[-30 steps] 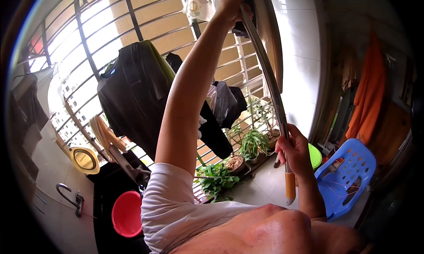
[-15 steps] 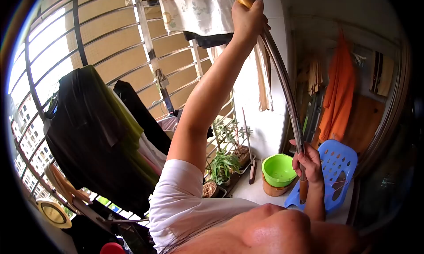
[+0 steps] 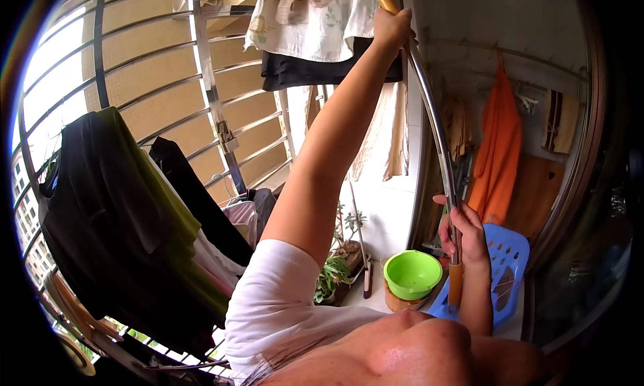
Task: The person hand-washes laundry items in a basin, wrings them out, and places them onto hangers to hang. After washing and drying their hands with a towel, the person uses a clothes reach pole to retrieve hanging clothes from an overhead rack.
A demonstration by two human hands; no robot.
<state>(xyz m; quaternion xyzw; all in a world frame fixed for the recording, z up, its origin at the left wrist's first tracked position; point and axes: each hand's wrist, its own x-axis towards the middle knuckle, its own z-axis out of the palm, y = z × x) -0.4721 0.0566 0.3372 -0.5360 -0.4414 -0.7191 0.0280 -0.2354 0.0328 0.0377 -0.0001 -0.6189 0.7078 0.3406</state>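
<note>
A long metal pole with a brown grip at its lower end runs down the right of my body. My left hand, at the end of a raised arm, is closed around it near the yellow section at the top. Lower down, my right hand holds the pole just above the brown grip, its fingers curled loosely round it. Close to my left hand hang a pale patterned garment and a folded black garment. The pole's upper tip is out of view.
Metal window bars line the left side, with dark shirts hanging before them. A green basin sits on a brown stand near potted plants. A blue plastic chair and a hanging orange cloth are at right.
The view has turned to the right. My left hand has shifted slightly right with the pole, and more of the black garment shows. Both hands keep their hold.
</note>
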